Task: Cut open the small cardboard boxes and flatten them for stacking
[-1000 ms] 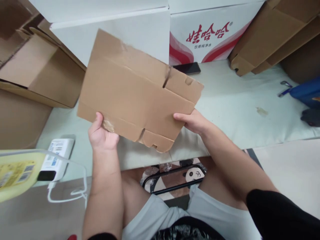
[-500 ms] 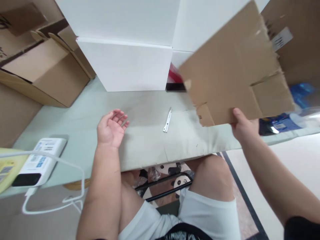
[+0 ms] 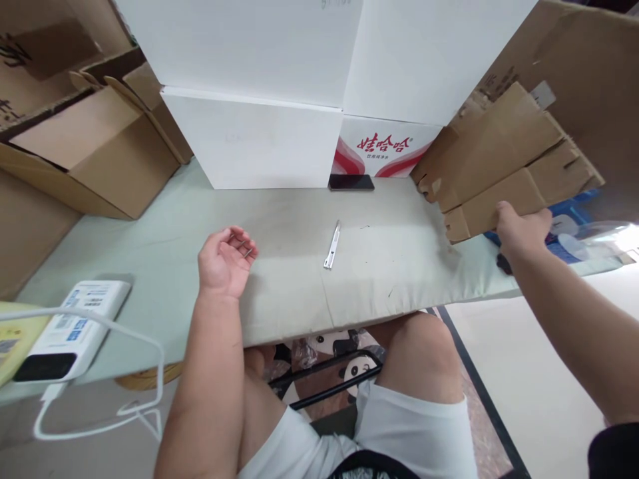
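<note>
My right hand [image 3: 524, 229] grips the lower edge of a creased, flattened piece of cardboard [image 3: 499, 159] at the right of the table. The thumb lies on its near face; the other fingers are partly hidden behind it. My left hand [image 3: 227, 259] rests palm up over the table with its fingers loosely curled and apart, holding nothing. Between the hands a slim silver utility knife [image 3: 333, 245] lies on the pale green tablecloth [image 3: 284, 279].
White boxes [image 3: 259, 140] stand stacked at the back, beside a red-and-white printed carton [image 3: 384, 146]. A dark phone [image 3: 351, 182] lies before it. Brown cardboard boxes [image 3: 114, 153] stand left, near a white power bank [image 3: 74, 329] with a cable. Blue packaging [image 3: 574, 209] is at right.
My right hand has carried the cardboard to the right and lowered it, uncovering the printed carton and the phone. My left hand has barely moved.
</note>
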Demonstrator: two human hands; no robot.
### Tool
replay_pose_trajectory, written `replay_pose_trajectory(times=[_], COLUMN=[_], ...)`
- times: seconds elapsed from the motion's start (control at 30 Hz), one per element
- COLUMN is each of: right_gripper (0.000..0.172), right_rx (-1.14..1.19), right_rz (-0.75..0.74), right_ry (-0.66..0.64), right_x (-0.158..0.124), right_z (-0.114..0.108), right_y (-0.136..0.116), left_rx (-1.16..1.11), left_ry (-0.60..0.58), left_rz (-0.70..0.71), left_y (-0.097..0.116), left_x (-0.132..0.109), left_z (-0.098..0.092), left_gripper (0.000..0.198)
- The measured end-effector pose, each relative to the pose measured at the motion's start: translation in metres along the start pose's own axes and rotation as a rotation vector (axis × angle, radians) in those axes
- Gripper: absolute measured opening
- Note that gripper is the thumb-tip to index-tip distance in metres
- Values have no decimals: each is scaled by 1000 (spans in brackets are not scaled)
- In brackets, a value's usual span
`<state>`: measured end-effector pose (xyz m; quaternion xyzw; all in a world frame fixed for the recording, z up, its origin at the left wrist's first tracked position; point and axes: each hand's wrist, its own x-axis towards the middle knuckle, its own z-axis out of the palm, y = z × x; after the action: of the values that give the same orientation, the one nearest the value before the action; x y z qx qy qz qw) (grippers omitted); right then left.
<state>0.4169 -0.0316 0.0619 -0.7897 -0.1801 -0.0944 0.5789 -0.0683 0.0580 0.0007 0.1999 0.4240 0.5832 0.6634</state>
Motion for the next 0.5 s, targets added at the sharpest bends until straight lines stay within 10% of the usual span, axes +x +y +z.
replay_pose_trajectory(times=[0.5], right_gripper=[35], right_rx=[-235], right_rz=[-300], right_ry=[-53], right_x=[64], right_z=[80], right_y=[18], left_rx=[-40], left_ry=[77], left_rz=[-22], left_y=[4], left_x=[-3], left_z=[4], left_gripper=[11])
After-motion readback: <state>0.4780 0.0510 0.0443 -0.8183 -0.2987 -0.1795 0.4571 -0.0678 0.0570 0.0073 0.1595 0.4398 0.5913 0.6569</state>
